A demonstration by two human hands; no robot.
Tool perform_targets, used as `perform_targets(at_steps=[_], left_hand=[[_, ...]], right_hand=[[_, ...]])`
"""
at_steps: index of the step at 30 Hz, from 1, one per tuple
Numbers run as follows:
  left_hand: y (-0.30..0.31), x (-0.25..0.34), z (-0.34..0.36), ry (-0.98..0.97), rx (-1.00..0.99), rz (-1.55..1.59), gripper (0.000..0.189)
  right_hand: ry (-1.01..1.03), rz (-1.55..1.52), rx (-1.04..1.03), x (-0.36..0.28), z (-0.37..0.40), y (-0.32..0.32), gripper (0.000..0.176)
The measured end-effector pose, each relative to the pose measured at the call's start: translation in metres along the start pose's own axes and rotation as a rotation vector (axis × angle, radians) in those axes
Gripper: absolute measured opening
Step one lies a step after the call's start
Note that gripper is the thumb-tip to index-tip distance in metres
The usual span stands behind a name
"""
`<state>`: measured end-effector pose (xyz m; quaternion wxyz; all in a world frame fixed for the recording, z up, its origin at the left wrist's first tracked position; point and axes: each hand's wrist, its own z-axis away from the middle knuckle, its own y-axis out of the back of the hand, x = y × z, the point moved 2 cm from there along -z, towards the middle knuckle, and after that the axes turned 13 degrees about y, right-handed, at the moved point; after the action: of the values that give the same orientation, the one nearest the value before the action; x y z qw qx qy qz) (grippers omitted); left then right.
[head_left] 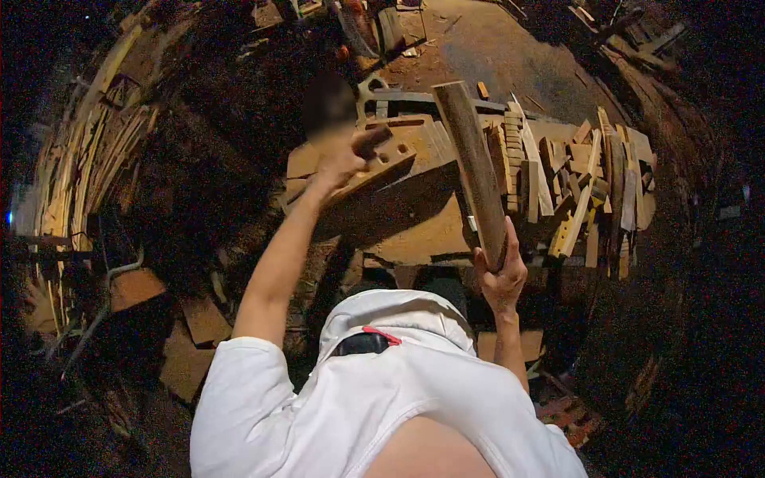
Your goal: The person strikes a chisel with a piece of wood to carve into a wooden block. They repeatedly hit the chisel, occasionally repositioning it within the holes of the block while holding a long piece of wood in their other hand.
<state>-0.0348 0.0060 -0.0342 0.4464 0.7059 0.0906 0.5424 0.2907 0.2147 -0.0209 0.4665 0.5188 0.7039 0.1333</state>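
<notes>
This is looking like a woodworking shop: a low bench [430,240] is standing at the centre, carrying a holed block [386,169]; wood pieces [569,169] are crowding its side toward two o'clock, and long strips [89,159] are leaning around ten o'clock.

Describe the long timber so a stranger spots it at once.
Beyond the white shirt lies a cluttered work surface. At its near edge, the right hand holds the timber: thick, brown and raised, unlike the thinner, paler sticks to its right.
</notes>
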Motion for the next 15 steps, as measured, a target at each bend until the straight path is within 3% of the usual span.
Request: perform_targets(at_steps=[1,2,3,5,6,8,9,11,15], left_hand=[[0.026,0.027,0.006,0.305,-0.030,-0.114,0.049],[0.020,-0.012,-0.013,0.101,0.023,0.062,0.049],[0.045,0.012,-0.009,0.043,0.020,0.181,0.042],[0.070,0.025,-0.008,0.223,-0.030,0.521,0.034],[0.074,0.022,-0.011,0.228,-0.024,0.518,0.034],[0.084,0.019,-0.016,0.206,0.016,0.923,0.025],[0.085,0.022,-0.014,0.210,0.023,0.922,0.025],[0.086,0.033,-0.014,0.092,0.087,1.268,0.021],[0.079,0.026,-0.013,0.078,0.099,1.469,0.039]], right_hand=[[-0.012,0.000,-0.004,0.000,0.002,0.001,0.069],[-0.043,-0.027,-0.010,0.001,0.003,0.000,0.069],[-0.069,-0.057,-0.013,0.002,0.002,-0.001,0.069],[-0.088,-0.065,-0.014,0.004,0.001,-0.001,0.069],[-0.106,-0.072,-0.017,0.005,0.001,-0.002,0.069],[-0.095,-0.075,-0.011,0.008,-0.002,-0.007,0.068],[-0.090,-0.070,-0.003,0.009,-0.003,-0.009,0.068],[-0.095,-0.099,0.000,0.011,-0.005,-0.015,0.068],[-0.143,-0.294,0.062,0.003,-0.010,-0.025,0.071]])
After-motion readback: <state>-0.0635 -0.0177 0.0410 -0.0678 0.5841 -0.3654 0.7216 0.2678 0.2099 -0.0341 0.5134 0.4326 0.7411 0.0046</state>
